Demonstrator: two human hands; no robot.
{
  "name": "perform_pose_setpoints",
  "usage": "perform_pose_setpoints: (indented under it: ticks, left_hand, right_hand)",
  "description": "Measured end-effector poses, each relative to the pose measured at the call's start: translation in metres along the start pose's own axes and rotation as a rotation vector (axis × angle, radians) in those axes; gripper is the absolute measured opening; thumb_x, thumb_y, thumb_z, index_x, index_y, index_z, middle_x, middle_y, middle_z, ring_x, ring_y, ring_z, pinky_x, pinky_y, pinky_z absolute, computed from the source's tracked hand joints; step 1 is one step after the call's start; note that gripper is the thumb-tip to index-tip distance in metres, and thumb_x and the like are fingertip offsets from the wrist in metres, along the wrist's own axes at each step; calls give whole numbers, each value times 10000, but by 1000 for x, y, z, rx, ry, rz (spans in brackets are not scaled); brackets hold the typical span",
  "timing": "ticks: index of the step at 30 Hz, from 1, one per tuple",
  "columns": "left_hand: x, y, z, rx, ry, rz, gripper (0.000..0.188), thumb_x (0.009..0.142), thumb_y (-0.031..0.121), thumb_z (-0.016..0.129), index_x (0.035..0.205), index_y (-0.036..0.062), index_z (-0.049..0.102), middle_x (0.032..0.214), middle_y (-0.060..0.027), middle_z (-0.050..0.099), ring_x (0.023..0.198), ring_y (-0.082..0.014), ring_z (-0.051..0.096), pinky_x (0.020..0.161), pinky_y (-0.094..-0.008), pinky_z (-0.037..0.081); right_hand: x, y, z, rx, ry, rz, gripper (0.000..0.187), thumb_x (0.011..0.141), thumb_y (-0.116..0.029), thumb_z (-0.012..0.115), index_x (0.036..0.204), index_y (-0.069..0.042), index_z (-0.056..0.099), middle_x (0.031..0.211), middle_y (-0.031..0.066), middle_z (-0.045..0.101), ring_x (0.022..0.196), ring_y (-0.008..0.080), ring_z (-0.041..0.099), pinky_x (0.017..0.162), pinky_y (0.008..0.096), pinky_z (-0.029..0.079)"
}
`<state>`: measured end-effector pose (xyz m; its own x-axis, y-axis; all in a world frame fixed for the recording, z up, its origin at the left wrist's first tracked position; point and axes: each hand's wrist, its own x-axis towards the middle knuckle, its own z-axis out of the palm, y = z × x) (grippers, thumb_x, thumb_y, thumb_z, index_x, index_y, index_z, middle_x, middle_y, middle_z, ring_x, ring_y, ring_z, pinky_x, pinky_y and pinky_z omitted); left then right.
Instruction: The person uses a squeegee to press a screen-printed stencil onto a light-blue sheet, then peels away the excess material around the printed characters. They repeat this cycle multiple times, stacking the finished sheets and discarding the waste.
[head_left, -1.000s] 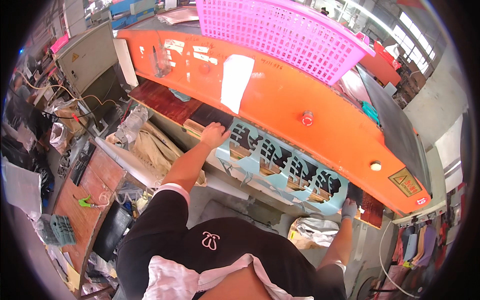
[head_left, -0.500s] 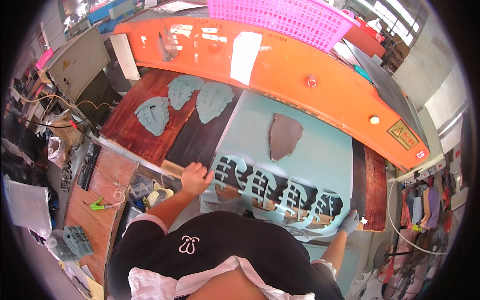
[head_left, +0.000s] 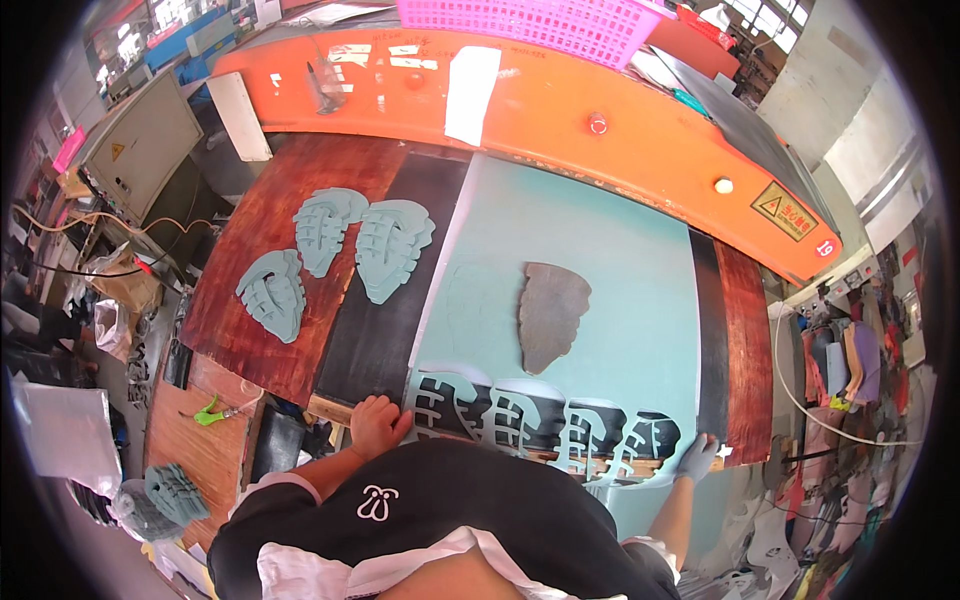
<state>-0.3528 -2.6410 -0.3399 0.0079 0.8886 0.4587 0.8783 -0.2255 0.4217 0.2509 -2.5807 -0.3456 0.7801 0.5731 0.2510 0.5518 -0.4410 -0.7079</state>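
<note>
A pale teal sheet [head_left: 620, 260] lies across the board, its near end cut through with a row of scalloped openings [head_left: 512, 415]. My left hand [head_left: 380, 425], bare, is closed at the sheet's near left edge, fingers curled. At the near right edge, my right hand [head_left: 698, 457] in a grey glove grips the sheet's border; its fingertips are partly hidden. On the uncut part rests a brown-grey scalloped plate [head_left: 552, 318], touched by neither hand. Three stacks of teal cut pieces, including the nearest stack [head_left: 272, 297], sit on the left of the board.
An orange machine beam [head_left: 545, 105] spans the far side, with a pink basket [head_left: 530, 22] on top. At left, a wooden bench [head_left: 205, 450] holds green-handled snips [head_left: 212, 412] and another teal stack [head_left: 178, 494]. Garments or fabric pieces [head_left: 850, 370] hang at right.
The board, with the stacks and scalloped plate on it, has come nearer to me. My left hand has moved nearer too, and the sheet's cut end now sits closer against my body.
</note>
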Motion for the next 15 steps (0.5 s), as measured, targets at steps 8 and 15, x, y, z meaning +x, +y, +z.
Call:
perform_pose_setpoints:
  ticks: [8, 15]
  left_hand:
    - [116, 36, 28, -184, 68, 186, 309, 745, 127, 651, 1024, 40, 551, 1047, -145, 540, 1000, -343, 519, 867, -430, 407]
    - [168, 78, 99, -25, -95, 219, 477, 809, 63, 540, 1270, 5, 435, 1279, -160, 482, 1232, -308, 411, 1035, -444, 277]
  right_hand:
    - [-75, -189, 96, 324, -328, -737, 524, 792, -335, 661, 1165, -3, 501, 1152, 203, 525, 1119, 349, 481, 939, 427, 396]
    - [-164, -308, 136, -336, -633, -705, 917, 687, -596, 638, 1359, -25, 384, 1430, 242, 297, 1215, 450, 382, 1002, 461, 348]
